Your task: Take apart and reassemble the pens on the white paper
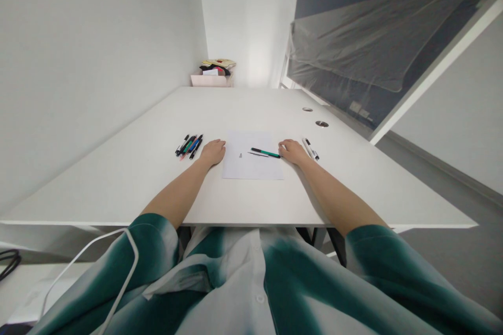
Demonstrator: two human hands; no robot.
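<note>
A white sheet of paper (251, 170) lies on the table in front of me. My left hand (213, 152) rests palm down at its left edge, fingers loosely laid and nothing visible in them. At the right edge lies my right hand (293, 152), also palm down, its fingertips beside the end of a green and black pen (264, 152). Whether they touch that pen I cannot tell. Just below the pen is a thin dark pen refill (258, 154). A tiny grey cone-shaped piece (240, 155), perhaps a pen tip, sits further left on the paper.
Several pens (190, 146) lie bunched left of my left hand. Two white and black pens (310, 149) are right of my right hand. The white table (243, 107) has two round cable holes. Behind it stands a box (208, 80) of items. A plastic-covered dark panel (353, 36) borders the right.
</note>
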